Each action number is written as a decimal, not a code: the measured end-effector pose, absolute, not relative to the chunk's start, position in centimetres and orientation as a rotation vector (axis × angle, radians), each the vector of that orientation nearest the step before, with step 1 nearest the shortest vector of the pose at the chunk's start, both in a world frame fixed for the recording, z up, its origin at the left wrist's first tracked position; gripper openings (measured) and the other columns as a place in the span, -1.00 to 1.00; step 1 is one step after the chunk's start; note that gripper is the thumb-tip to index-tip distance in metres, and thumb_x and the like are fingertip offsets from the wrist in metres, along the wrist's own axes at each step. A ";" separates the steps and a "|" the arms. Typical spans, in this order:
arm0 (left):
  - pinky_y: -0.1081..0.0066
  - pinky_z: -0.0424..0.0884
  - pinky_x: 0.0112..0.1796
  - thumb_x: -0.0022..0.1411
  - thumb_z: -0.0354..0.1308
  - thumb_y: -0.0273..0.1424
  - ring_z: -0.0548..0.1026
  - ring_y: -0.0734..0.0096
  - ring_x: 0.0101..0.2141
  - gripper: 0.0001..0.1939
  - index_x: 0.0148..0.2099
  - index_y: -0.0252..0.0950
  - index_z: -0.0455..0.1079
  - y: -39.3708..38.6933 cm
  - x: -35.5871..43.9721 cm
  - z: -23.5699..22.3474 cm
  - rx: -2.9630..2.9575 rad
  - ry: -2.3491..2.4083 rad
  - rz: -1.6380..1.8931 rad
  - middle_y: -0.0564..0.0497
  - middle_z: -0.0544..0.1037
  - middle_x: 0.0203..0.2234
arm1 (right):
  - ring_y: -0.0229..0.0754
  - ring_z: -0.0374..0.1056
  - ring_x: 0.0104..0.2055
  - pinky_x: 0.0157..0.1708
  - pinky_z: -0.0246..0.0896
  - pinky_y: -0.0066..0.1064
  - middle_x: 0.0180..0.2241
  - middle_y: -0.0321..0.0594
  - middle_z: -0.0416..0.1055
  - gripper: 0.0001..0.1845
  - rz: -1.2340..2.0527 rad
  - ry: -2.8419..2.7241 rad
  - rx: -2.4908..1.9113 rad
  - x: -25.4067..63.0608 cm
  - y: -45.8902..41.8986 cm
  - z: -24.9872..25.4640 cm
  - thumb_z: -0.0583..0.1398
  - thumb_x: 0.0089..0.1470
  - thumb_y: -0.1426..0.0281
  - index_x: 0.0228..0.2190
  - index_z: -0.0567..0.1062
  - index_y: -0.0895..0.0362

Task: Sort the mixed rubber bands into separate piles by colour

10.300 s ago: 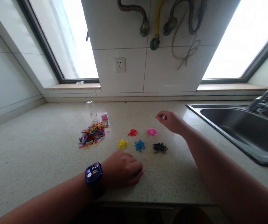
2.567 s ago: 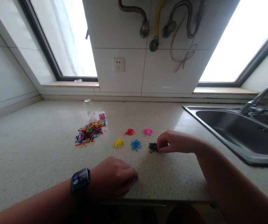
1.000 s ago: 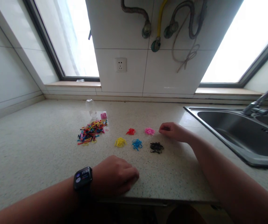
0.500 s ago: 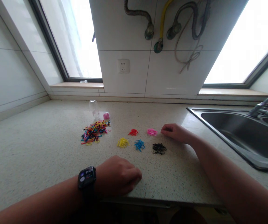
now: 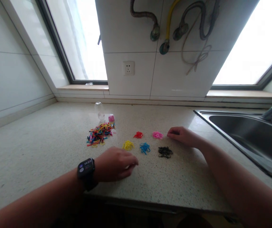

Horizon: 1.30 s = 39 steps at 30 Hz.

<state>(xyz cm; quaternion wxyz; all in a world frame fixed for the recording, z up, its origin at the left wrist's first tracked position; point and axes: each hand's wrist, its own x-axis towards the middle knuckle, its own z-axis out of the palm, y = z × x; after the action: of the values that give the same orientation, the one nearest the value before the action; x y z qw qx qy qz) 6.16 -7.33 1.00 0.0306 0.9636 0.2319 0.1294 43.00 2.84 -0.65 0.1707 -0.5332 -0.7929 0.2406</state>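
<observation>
My left hand, a black smartwatch on its wrist, is loosely closed over the counter just in front of the yellow rubber bands. Whatever its curled fingers hold, if anything, is hidden. My right hand rests closed, its fingertips beside the pink rubber bands; its inside cannot be seen. Between the hands lie small heaps of red rubber bands, blue rubber bands and black rubber bands. A larger mixed-colour pile of rubber bands spreads farther left.
Behind the mixed pile stands a clear container with a pink cap beside it. A steel sink is set into the counter on the right. Pipes and a socket are on the back wall.
My left hand has moved forward from the counter's front edge toward the yellow and blue heaps. The right hand stays beside the pink heap. The view has shifted slightly left.
</observation>
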 end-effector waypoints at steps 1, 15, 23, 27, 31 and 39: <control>0.42 0.32 -0.38 0.32 0.02 -0.44 0.49 0.44 -0.42 -0.81 -0.09 -0.22 0.44 -6.6 5.5 1.4 2.950 0.789 0.414 0.05 0.56 -0.39 | -0.14 0.35 -0.33 -0.30 0.21 -0.32 -0.37 -0.16 0.51 -0.59 0.683 -2.255 -1.514 43.0 2.9 -0.7 0.15 0.11 0.07 -0.32 0.55 0.16; 0.45 0.14 -0.45 0.28 0.07 -0.18 0.45 0.38 -0.45 -0.73 -0.26 -0.24 0.49 0.4 -3.0 2.0 2.682 1.703 0.187 0.00 0.54 -0.46 | -0.11 0.37 -0.31 -0.29 0.22 -0.30 -0.35 -0.13 0.53 -0.60 0.688 -2.303 -1.519 43.0 2.9 -0.5 0.12 0.14 0.10 -0.30 0.55 0.17; 0.43 0.14 -0.45 0.22 0.12 -0.21 0.45 0.36 -0.45 -0.77 -0.30 -0.22 0.52 0.8 -3.1 1.4 2.623 1.731 0.219 -0.01 0.55 -0.45 | -0.11 0.38 -0.31 -0.31 0.21 -0.32 -0.35 -0.16 0.54 -0.59 0.682 -2.314 -1.540 43.3 3.1 -0.8 0.13 0.13 0.06 -0.30 0.56 0.13; 0.43 0.19 -0.41 0.25 0.11 -0.20 0.42 0.42 -0.47 -0.75 -0.29 -0.24 0.50 0.8 -2.8 1.6 2.614 1.677 0.283 0.03 0.53 -0.48 | -0.11 0.38 -0.31 -0.32 0.21 -0.32 -0.35 -0.16 0.54 -0.60 0.681 -2.322 -1.531 43.4 3.2 -0.9 0.12 0.14 0.07 -0.30 0.55 0.13; 0.47 0.26 -0.40 0.28 0.10 -0.22 0.41 0.48 -0.46 -0.76 -0.23 -0.28 0.48 0.9 -2.4 1.7 2.484 1.513 0.464 0.05 0.53 -0.45 | -0.11 0.39 -0.31 -0.32 0.21 -0.32 -0.35 -0.16 0.54 -0.62 0.676 -2.319 -1.528 43.3 3.1 -0.9 0.13 0.15 0.09 -0.30 0.55 0.13; 0.43 0.37 -0.34 0.21 0.21 -0.21 0.45 0.45 -0.36 -0.74 -0.24 -0.34 0.40 1.0 -1.8 1.5 1.922 1.230 0.739 -0.02 0.53 -0.36 | -0.10 0.40 -0.31 -0.30 0.22 -0.31 -0.35 -0.15 0.55 -0.63 0.679 -2.315 -1.517 43.1 3.0 -0.6 0.14 0.13 0.10 -0.31 0.56 0.13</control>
<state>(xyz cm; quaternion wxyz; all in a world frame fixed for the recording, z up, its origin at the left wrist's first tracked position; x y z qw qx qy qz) -1.79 0.97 1.53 0.3631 0.7466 0.4778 0.2872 43.07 2.98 -0.64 0.1456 -0.5266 -0.8037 0.2356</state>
